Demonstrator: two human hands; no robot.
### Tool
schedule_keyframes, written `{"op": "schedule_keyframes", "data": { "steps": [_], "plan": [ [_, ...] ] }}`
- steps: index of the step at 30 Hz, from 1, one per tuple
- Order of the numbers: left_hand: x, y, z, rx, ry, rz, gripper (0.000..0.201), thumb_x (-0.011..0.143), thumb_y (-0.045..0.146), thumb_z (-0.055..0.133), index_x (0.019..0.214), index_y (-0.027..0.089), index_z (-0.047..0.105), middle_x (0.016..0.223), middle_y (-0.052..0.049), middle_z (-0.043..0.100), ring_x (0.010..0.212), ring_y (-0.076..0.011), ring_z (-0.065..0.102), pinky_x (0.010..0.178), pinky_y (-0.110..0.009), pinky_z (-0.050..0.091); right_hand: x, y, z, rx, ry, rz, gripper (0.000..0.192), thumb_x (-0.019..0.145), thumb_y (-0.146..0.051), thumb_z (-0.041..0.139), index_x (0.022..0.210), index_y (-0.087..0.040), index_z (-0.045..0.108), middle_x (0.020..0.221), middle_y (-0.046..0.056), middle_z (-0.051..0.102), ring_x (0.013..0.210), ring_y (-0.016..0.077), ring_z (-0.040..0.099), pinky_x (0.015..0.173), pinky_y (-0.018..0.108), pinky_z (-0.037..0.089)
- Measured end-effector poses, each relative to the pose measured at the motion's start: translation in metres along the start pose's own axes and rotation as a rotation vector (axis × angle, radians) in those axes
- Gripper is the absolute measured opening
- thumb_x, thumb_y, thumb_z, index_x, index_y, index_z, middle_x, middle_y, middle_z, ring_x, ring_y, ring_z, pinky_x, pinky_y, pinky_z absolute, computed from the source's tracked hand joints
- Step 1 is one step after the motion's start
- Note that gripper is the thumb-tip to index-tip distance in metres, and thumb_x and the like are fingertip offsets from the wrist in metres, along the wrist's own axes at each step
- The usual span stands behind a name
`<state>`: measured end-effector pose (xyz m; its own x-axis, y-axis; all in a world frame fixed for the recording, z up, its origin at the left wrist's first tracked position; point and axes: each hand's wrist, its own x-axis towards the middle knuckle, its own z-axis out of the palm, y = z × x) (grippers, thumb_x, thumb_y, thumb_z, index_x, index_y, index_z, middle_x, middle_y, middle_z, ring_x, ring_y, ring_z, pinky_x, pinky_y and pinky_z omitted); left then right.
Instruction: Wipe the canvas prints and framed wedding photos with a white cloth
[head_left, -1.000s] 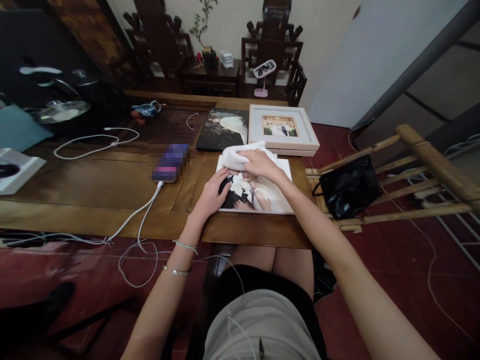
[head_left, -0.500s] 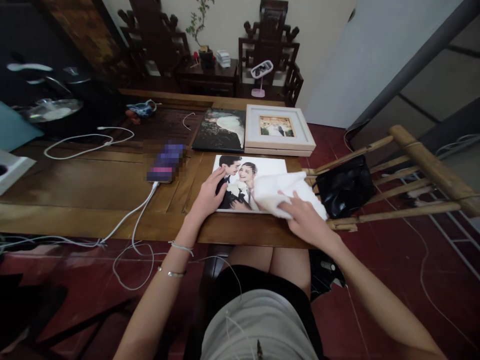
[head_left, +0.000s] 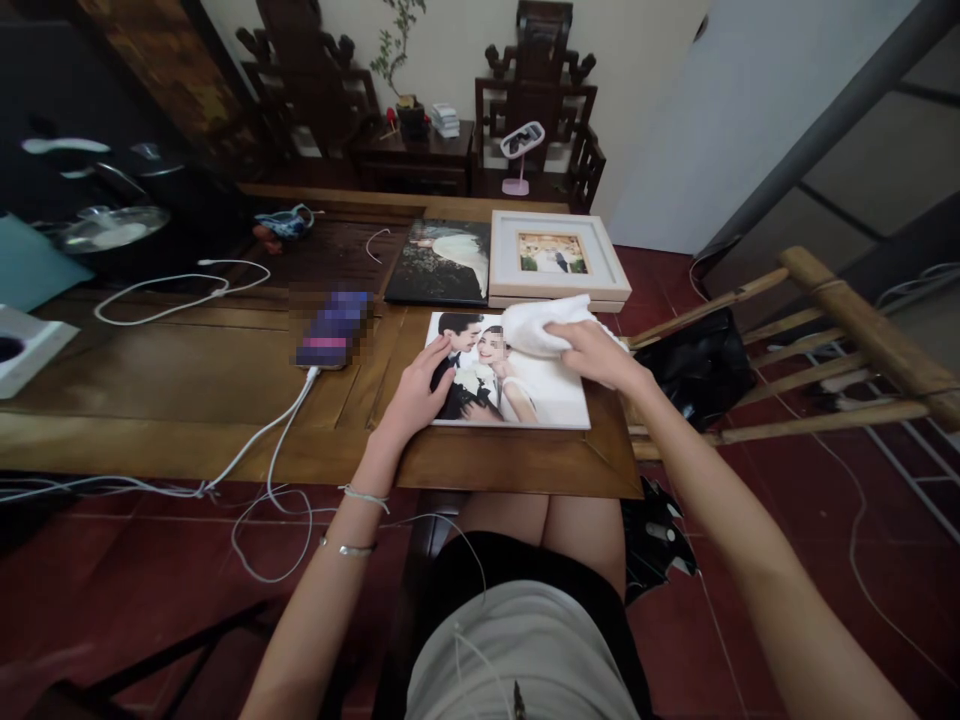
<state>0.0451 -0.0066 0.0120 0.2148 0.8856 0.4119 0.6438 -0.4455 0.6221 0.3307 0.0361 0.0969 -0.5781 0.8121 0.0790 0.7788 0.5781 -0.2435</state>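
A white-edged photo panel (head_left: 555,395) showing a couple lies flat on the wooden table near its front edge. My left hand (head_left: 421,388) rests open on the panel's left side, fingers stretched over its upper left part. A white cloth (head_left: 536,325) is bunched under my right hand (head_left: 596,352), which grips it on the panel's upper right part. The cloth covers that corner and reaches past the panel's far edge. Just behind the panel are a dark photo panel (head_left: 442,262) and a white picture frame (head_left: 615,285) on top of another frame.
On the left, a phone (head_left: 330,330) is plugged into a white cable (head_left: 259,435) that hangs over the table's edge. A pot with a glass lid (head_left: 116,228) stands farther left. To the right, a bamboo chair (head_left: 855,325) holds a black bag (head_left: 701,365).
My right hand has moved the cloth away from me, from the panel's lower right to its upper right, uncovering the lower right corner. My left hand has stayed in place.
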Motion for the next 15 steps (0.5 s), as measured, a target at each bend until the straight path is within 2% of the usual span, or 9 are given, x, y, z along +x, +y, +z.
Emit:
{"op": "schedule_keyframes", "data": {
  "steps": [4, 7, 10, 15],
  "plan": [
    [0.000, -0.001, 0.001, 0.016, 0.002, 0.012, 0.039, 0.093, 0.026, 0.049, 0.130, 0.013, 0.055, 0.143, -0.015, 0.050, 0.135, -0.0249, 0.045, 0.114, -0.048, 0.035, 0.026, 0.016, -0.001, 0.017, 0.038, 0.016, 0.046, 0.062, -0.004, 0.040, 0.097, -0.016, 0.067, 0.088, 0.010, 0.069, 0.080, 0.0259, 0.057, 0.069, 0.030, 0.036],
    [0.000, -0.002, 0.001, 0.015, 0.004, 0.013, 0.039, 0.093, 0.026, 0.049, 0.129, 0.012, 0.055, 0.142, -0.016, 0.051, 0.135, -0.0245, 0.044, 0.114, -0.047, 0.035, 0.024, 0.013, 0.002, 0.023, 0.047, 0.018, 0.048, 0.062, -0.004, 0.040, 0.100, -0.016, 0.066, 0.085, 0.009, 0.069, 0.077, 0.0253, 0.056, 0.068, 0.030, 0.037],
    [0.000, -0.001, 0.001, 0.012, -0.001, 0.010, 0.039, 0.094, 0.026, 0.048, 0.130, 0.013, 0.055, 0.143, -0.015, 0.050, 0.135, -0.0238, 0.044, 0.114, -0.047, 0.034, 0.001, -0.003, 0.007, 0.011, 0.038, 0.033, 0.052, 0.064, -0.004, 0.040, 0.109, -0.014, 0.065, 0.085, 0.010, 0.069, 0.079, 0.0258, 0.058, 0.073, 0.032, 0.040],
    [0.001, -0.001, 0.002, 0.019, 0.012, 0.019, 0.039, 0.093, 0.025, 0.048, 0.129, 0.013, 0.055, 0.142, -0.015, 0.051, 0.135, -0.0241, 0.045, 0.114, -0.048, 0.035, -0.071, -0.047, 0.018, -0.005, -0.008, 0.014, 0.059, 0.064, 0.000, 0.038, 0.115, -0.016, 0.064, 0.100, 0.011, 0.069, 0.096, 0.0273, 0.062, 0.093, 0.041, 0.041]
  ]
}}
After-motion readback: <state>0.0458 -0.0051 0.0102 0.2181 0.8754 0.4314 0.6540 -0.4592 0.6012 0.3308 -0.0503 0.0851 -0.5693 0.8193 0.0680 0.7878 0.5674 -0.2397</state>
